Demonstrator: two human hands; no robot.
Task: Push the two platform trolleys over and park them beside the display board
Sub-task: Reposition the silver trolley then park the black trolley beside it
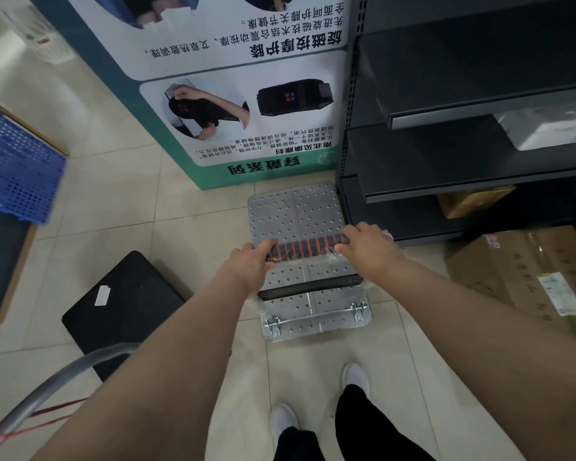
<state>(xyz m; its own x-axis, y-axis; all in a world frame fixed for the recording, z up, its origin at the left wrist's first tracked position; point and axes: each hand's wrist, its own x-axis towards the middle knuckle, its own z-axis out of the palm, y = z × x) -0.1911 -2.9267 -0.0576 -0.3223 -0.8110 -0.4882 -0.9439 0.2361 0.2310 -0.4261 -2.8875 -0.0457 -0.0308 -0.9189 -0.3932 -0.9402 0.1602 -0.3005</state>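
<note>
A grey perforated platform trolley [296,211] stands on the tile floor, its front edge close to the foot of the green and white display board [233,94]. Both hands hold its black, red-striped handle [308,247]: my left hand [246,264] on the left end, my right hand [368,247] on the right end. A second trolley with a black deck [123,307] sits to the left behind my left arm; its grey tubular handle [54,390] shows at lower left.
Dark metal shelving [463,154] rises just right of the grey trolley. Cardboard boxes [526,277] lie on the floor at right. A blue perforated crate [10,168] is at the left edge. My feet in white shoes are below.
</note>
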